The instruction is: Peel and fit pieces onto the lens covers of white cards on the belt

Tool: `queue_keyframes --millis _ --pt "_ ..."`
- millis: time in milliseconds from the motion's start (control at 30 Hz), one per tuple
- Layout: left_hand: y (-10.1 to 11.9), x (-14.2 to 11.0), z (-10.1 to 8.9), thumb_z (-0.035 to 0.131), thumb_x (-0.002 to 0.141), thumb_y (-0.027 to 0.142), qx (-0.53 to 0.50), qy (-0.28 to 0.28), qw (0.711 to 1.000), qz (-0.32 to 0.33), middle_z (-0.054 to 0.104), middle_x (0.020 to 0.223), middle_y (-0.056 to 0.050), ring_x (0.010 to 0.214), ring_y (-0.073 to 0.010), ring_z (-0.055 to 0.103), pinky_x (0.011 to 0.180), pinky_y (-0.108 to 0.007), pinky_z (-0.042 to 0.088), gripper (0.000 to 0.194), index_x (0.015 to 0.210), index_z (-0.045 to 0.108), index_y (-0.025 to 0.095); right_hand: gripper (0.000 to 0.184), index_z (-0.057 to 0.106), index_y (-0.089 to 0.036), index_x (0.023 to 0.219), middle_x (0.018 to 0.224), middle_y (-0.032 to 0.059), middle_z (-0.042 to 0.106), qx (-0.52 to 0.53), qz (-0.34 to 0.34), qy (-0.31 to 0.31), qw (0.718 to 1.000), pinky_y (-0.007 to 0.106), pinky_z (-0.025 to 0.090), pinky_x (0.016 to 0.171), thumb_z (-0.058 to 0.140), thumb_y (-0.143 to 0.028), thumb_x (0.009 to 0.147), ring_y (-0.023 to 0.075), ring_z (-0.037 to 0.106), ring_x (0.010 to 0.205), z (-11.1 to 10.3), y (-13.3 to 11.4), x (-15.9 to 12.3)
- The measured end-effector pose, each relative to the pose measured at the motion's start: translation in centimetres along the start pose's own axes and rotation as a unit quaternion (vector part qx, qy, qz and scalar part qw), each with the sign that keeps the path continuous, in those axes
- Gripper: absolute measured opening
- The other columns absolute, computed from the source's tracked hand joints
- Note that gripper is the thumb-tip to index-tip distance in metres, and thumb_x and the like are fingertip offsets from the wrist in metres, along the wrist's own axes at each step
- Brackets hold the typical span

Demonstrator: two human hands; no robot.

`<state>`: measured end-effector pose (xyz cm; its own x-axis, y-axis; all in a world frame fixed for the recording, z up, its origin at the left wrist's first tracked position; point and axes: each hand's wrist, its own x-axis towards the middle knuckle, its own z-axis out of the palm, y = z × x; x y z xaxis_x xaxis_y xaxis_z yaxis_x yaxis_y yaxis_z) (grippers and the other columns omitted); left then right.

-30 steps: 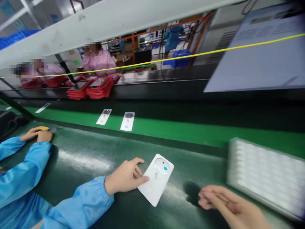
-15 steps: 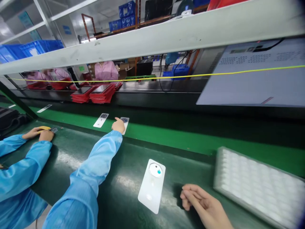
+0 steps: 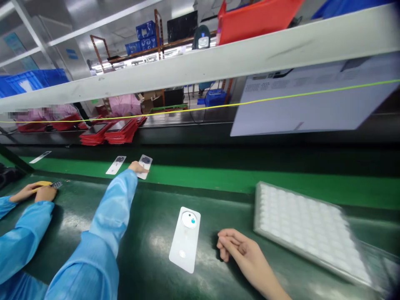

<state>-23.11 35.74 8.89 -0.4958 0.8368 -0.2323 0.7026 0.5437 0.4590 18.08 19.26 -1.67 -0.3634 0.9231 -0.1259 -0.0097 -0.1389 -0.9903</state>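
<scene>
My left hand [image 3: 136,167], in a blue sleeve, reaches to the green belt. Its fingers are closed at the left edge of a white phone back cover [image 3: 145,161] with a dark round camera area; part of the cover is hidden behind the hand. Another phone back cover [image 3: 116,165] lies just left of it. On the dark green bench, a larger-looking white phone back cover [image 3: 184,241] with a round camera ring and a small blue mark lies between my hands. Right of that cover, my right hand [image 3: 239,248] rests with curled fingers, nothing visible in them.
A tray of white pieces [image 3: 306,225] stands on the bench at right. A co-worker's hands [image 3: 40,191] hold something yellow at left. A pale rail [image 3: 187,73] and a yellow cord [image 3: 215,107] cross above the belt [image 3: 193,175]. Red stacks [image 3: 120,131] lie beyond.
The view has swung right, so things appear further left. My left hand has shifted to the left side of the phone back cover, showing more of it. My right hand keeps its curl.
</scene>
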Motion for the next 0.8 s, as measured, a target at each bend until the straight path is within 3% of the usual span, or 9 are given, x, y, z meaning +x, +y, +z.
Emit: queue_keyframes --millis 100,167,300,400,467,533,600,700,800 --pt "-0.4 -2.0 -1.0 0.067 0.099 0.039 -0.059 -0.026 0.998 0.023 0.072 0.103 -0.007 0.087 -0.0192 0.071 0.079 -0.037 0.060 0.029 0.110 0.068 0.012 0.062 0.064 -0.017 0.091 0.073 0.0073 0.072 0.025 0.012 0.007 1.000 0.029 0.052 0.055 0.077 -0.075 0.073 0.0164 0.064 0.056 0.0 -0.4 0.0" --pt "-1.1 -4.8 -0.9 0.069 0.095 0.044 -0.102 -0.054 0.991 0.062 0.074 0.098 -0.007 0.082 -0.0187 0.071 0.075 -0.033 0.058 0.035 0.109 0.067 0.012 0.062 0.064 -0.017 0.090 0.076 0.0088 0.074 0.039 0.026 0.005 0.999 0.029 0.053 0.057 0.078 -0.074 0.073 0.0169 0.066 0.059 -0.2 -0.3 0.1" --pt "-4.9 -12.5 1.6 0.078 0.075 0.058 -0.132 -0.130 0.975 0.120 0.077 0.100 -0.010 0.086 -0.0282 0.072 0.072 -0.034 0.057 0.062 0.115 0.067 0.012 0.055 0.068 -0.015 0.081 0.067 0.0054 0.069 0.018 0.029 -0.004 0.999 0.028 0.053 0.060 0.078 -0.070 0.076 0.0152 0.063 0.060 -0.2 -0.3 0.1" --pt "-8.0 -17.0 4.2 0.067 0.081 0.061 -0.056 -0.104 0.982 0.147 0.075 0.108 -0.015 0.092 -0.0334 0.071 0.079 -0.042 0.057 0.069 0.128 0.058 0.011 0.052 0.072 -0.015 0.081 0.064 0.0042 0.068 -0.001 0.031 0.000 1.000 0.029 0.053 0.063 0.079 -0.066 0.076 0.0151 0.063 0.061 -0.3 -0.4 0.0" --pt "-8.6 -18.6 5.6 0.061 0.088 0.052 0.035 -0.039 0.985 0.164 0.071 0.118 -0.021 0.105 -0.0382 0.068 0.087 -0.048 0.055 0.072 0.141 0.047 0.005 0.051 0.073 -0.015 0.083 0.065 0.0049 0.069 -0.009 0.035 0.002 0.999 0.029 0.053 0.064 0.078 -0.065 0.077 0.0156 0.063 0.061 -0.5 -0.3 0.1" --pt "-7.7 -19.6 6.7 0.060 0.091 0.041 0.121 0.058 0.971 0.199 0.064 0.132 -0.026 0.121 -0.0420 0.059 0.094 -0.054 0.050 0.071 0.149 0.041 0.004 0.049 0.073 -0.015 0.086 0.064 0.0048 0.069 -0.018 0.034 0.003 0.999 0.029 0.053 0.064 0.077 -0.064 0.079 0.0161 0.064 0.061 -0.6 -0.2 0.1" --pt "-5.6 -20.2 7.8 0.060 0.095 0.033 0.171 0.113 0.939 0.276 0.060 0.141 -0.021 0.129 -0.0398 0.054 0.097 -0.053 0.048 0.059 0.149 0.046 0.014 0.049 0.072 -0.016 0.088 0.065 0.0049 0.069 -0.033 0.023 -0.001 0.999 0.030 0.053 0.063 0.074 -0.064 0.082 0.0173 0.064 0.061 -0.6 0.0 0.1" --pt "-1.8 -20.6 9.7 0.056 0.102 0.027 0.173 0.023 0.887 0.427 0.069 0.132 -0.008 0.120 -0.0279 0.062 0.095 -0.043 0.049 0.036 0.138 0.060 0.027 0.041 0.071 -0.018 0.088 0.083 0.0096 0.075 -0.102 -0.055 -0.013 0.993 0.034 0.056 0.072 0.066 -0.059 0.092 0.0219 0.070 0.075 0.0 0.1 -0.4" --pt "0.7 -20.5 11.6 0.059 0.103 0.026 0.166 -0.050 0.856 0.486 0.074 0.123 -0.004 0.111 -0.0235 0.066 0.090 -0.037 0.051 0.027 0.129 0.068 0.026 0.027 0.070 -0.022 0.093 0.115 0.0124 0.077 -0.233 -0.176 -0.084 0.953 0.042 0.050 0.101 0.055 -0.041 0.104 0.0270 0.068 0.116 1.1 -0.1 -1.3"
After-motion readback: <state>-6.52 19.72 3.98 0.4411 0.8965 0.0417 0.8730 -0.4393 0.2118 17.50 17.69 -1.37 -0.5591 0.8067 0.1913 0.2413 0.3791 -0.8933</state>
